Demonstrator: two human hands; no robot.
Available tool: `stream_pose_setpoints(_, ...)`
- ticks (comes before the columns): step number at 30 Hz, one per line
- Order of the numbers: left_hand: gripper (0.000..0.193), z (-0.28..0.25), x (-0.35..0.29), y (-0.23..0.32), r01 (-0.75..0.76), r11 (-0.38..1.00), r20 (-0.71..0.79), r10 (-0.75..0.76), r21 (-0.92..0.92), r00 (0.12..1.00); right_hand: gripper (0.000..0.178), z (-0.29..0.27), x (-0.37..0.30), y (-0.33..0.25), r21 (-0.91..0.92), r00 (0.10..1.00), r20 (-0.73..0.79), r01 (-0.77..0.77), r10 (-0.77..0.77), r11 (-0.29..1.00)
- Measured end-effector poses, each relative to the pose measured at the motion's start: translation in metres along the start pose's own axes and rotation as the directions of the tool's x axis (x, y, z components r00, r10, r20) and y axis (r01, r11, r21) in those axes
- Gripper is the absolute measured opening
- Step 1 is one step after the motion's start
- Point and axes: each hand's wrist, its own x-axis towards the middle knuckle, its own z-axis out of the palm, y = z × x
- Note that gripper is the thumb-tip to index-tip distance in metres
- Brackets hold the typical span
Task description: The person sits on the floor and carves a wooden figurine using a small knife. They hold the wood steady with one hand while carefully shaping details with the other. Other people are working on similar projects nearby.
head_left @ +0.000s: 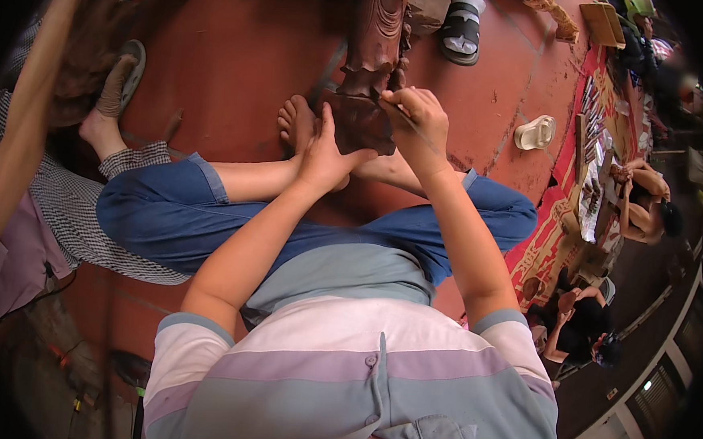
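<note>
A dark reddish-brown carved wooden statue (374,40) lies on the floor in front of me, its blocky base pointing toward my body between my bare feet. My left hand (323,158) grips the near left corner of that base, fingers along its side and thumb across the near end. Above the base's right side, my right hand (419,121) is closed in a pinch around something thin and dark. Only a small tip and a thin line of that item show, so its kind cannot be told.
A person's arm (32,111) and sandalled foot (121,85) are close on my left. Another sandalled foot (461,33) stands beyond the statue. A pale slipper (535,132) lies right on the red tiles. Farther right, several people sit by a patterned red mat (545,231) with a row of tools (590,113).
</note>
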Motion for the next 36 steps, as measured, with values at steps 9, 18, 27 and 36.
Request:
stream_pose_setpoints(9,0.127,0.0,-0.001,0.0,0.01,1.0,-0.007,-0.01,0.003,1.0,0.011,0.001,0.003,-0.003,0.0,0.999,-0.01,0.032,-0.032,0.999)
stream_pose_setpoints(18,0.129,-0.003,-0.001,0.002,0.029,0.999,0.015,-0.029,-0.026,0.999,0.01,-0.001,0.003,-0.006,-0.048,0.999,0.019,0.046,-0.045,0.998)
stream_pose_setpoints(27,0.131,-0.001,0.0,0.0,0.026,1.0,0.002,-0.026,0.009,1.0,0.011,-0.001,0.007,-0.003,-0.063,0.992,-0.013,0.125,-0.126,0.99)
stream_pose_setpoints(36,0.131,0.001,0.001,-0.005,0.015,1.0,-0.007,-0.015,-0.006,1.0,0.01,-0.004,0.009,-0.005,-0.087,0.995,0.079,0.072,-0.065,0.994)
